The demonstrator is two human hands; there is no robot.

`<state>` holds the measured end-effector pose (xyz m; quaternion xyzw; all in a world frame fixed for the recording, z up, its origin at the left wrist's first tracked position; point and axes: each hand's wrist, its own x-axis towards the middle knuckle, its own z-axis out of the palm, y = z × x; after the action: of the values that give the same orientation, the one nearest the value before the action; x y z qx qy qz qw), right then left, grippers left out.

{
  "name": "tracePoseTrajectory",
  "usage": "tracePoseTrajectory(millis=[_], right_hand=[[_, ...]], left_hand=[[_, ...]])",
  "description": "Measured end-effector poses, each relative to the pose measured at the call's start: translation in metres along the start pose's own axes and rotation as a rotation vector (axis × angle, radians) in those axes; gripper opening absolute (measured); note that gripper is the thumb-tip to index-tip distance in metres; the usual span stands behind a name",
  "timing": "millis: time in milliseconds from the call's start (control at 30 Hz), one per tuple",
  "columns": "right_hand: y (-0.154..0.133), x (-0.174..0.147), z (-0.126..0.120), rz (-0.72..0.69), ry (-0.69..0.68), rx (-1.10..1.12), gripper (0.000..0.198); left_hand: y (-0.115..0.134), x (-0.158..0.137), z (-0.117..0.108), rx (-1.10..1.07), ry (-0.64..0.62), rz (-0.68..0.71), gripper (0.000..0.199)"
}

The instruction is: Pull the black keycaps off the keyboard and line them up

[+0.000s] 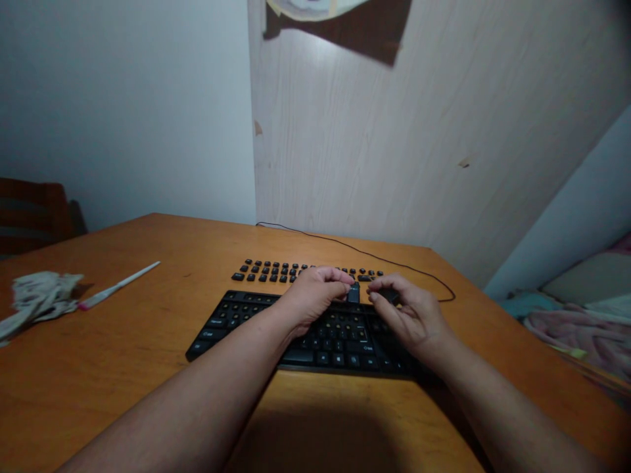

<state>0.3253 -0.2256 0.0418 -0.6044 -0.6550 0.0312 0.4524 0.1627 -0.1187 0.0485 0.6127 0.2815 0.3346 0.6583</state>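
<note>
A black keyboard (310, 358) lies on the wooden table, with several of its keycaps off and small light spots showing in the bare places. Over its upper middle, my left hand (318, 295) is closed in a pinch at a dark keycap (353, 294). Just to the right, my right hand (414, 315) has thumb and forefinger brought together close to that keycap; whatever they pinch is too small to make out. Behind the keyboard, loose black keycaps (266, 270) stand in rows, partly hidden by my left hand.
A thin black cable (345, 244) runs along the back of the table (197, 256) and curls at the right. To the left lie a crumpled cloth (44, 295) and a slim white brush-like tool (121, 286). A wooden chair (34, 210) stands at the far left; bedding (576, 335) is at the right.
</note>
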Motion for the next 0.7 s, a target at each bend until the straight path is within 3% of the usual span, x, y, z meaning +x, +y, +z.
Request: tracePoseTrajectory(millis=[167, 367, 700], right_hand=[[-0.0018, -0.0002, -0.0007, -0.111, -0.152, -0.055, 0.023], [0.0011, 0.0008, -0.0012, -0.173, -0.121, -0.062, 0.018], [-0.0007, 0.0031, -0.0004, 0.16, -0.102, 0.145, 0.023]], left_hand=[[-0.0012, -0.0003, 0.0001, -0.088, -0.03, -0.011, 0.013], [-0.0044, -0.0007, 0.0002, -0.083, -0.068, -0.015, 0.015], [0.0002, -0.006, 0.0043, -0.026, -0.111, -0.042, 0.011]])
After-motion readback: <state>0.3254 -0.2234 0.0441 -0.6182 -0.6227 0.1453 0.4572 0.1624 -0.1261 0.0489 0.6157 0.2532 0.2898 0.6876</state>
